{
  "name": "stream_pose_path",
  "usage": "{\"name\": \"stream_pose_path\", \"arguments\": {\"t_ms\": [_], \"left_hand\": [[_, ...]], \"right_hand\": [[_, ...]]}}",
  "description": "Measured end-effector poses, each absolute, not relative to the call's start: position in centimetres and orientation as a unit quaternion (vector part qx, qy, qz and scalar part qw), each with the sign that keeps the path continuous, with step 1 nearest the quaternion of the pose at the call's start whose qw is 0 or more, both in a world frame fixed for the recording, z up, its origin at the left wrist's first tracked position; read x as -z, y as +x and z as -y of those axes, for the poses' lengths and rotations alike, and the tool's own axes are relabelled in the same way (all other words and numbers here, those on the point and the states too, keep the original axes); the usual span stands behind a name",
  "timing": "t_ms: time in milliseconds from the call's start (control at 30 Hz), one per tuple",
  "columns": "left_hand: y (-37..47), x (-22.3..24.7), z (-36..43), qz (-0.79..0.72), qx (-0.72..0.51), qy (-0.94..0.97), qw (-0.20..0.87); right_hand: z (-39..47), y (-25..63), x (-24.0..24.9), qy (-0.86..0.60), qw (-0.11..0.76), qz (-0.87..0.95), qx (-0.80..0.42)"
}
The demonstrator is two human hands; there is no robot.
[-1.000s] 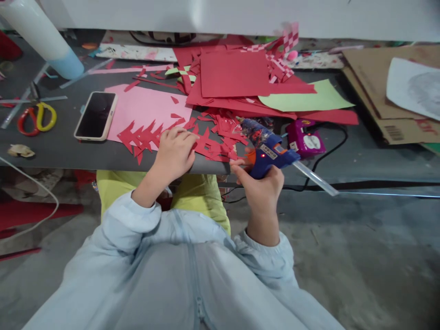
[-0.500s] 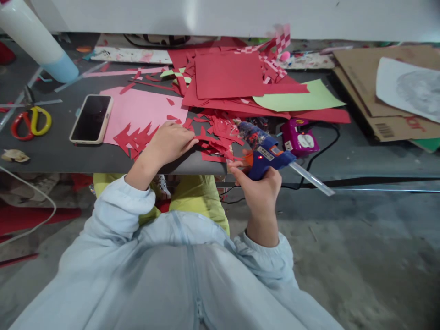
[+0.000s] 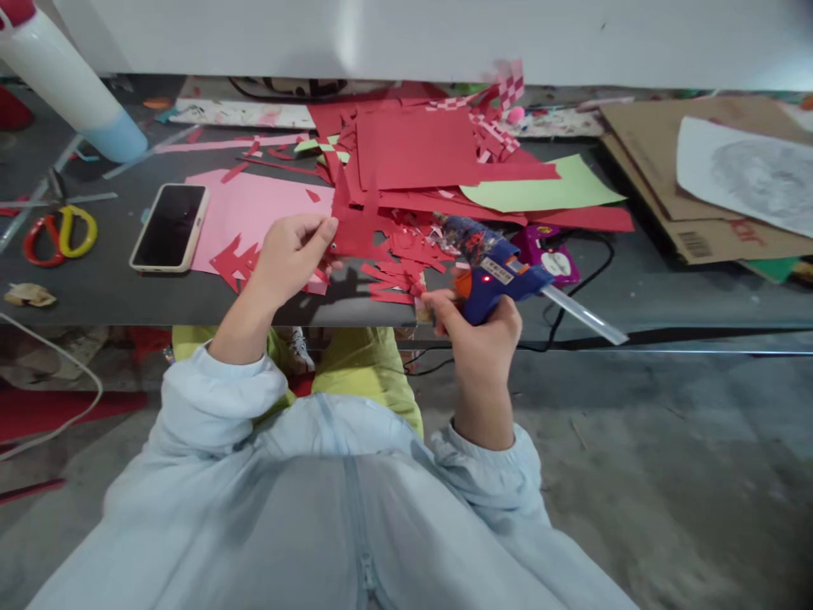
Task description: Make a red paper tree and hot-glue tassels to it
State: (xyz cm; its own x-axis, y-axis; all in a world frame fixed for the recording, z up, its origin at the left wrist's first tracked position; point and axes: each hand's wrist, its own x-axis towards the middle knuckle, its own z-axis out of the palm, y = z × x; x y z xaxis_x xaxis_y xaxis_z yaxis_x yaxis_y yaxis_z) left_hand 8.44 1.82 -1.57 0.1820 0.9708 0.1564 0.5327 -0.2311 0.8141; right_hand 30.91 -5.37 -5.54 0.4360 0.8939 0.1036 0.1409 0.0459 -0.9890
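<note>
Between the thumb and fingers of my left hand [image 3: 289,258] is a jagged red paper cutout [image 3: 359,222], raised a little over the table. My right hand [image 3: 479,330] is wrapped round the handle of a blue glue gun [image 3: 499,275], whose red light is lit. A clear glue stick [image 3: 588,315] juts from its back end, and its nozzle points up and left over red paper scraps [image 3: 403,275]. Left of the cutout, pink paper [image 3: 245,207] lies flat with more jagged red pieces [image 3: 232,261] on it, partly behind my left hand.
A phone [image 3: 170,227], scissors [image 3: 62,235] and a white bottle [image 3: 76,85] are on the left. Red sheets [image 3: 416,148] and green paper [image 3: 546,185] lie at the back. A purple box [image 3: 551,254] with a black cable is behind the glue gun; cardboard [image 3: 705,216] is on the right.
My left hand has lifted the red cutout from the table and turned, thumb now on top. The glue gun in my right hand has shifted slightly. The whole view has moved a little.
</note>
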Motion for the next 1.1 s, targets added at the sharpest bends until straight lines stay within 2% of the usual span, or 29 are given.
{"name": "stream_pose_path", "arguments": {"t_ms": [67,167,500,667,867,967,1100], "left_hand": [[8.6,1.5,-1.0,-0.529,-0.366,0.629,0.437],[8.7,1.6,0.3,-0.503,-0.358,0.596,0.513],[9.0,1.5,2.2,-0.475,-0.318,0.621,0.536],[8.4,2.1,2.8,-0.507,-0.309,0.656,0.466],[6.7,2.9,4.4,-0.566,-0.277,0.723,0.281],[5.7,2.9,5.6,-0.518,-0.204,0.807,0.195],[5.0,3.0,7.9,-0.425,-0.107,0.886,0.15]], "right_hand": [[5.1,30.8,5.3,-0.595,0.599,0.432,-0.317],[4.5,30.4,5.1,-0.576,0.617,0.431,-0.319],[3.2,28.2,4.5,-0.575,0.561,0.457,-0.382],[3.0,27.9,4.5,-0.582,0.569,0.425,-0.396],[3.0,28.8,4.9,-0.578,0.598,0.397,-0.387],[3.1,29.3,5.0,-0.573,0.614,0.395,-0.373],[3.4,29.7,5.1,-0.567,0.623,0.403,-0.358]]}}
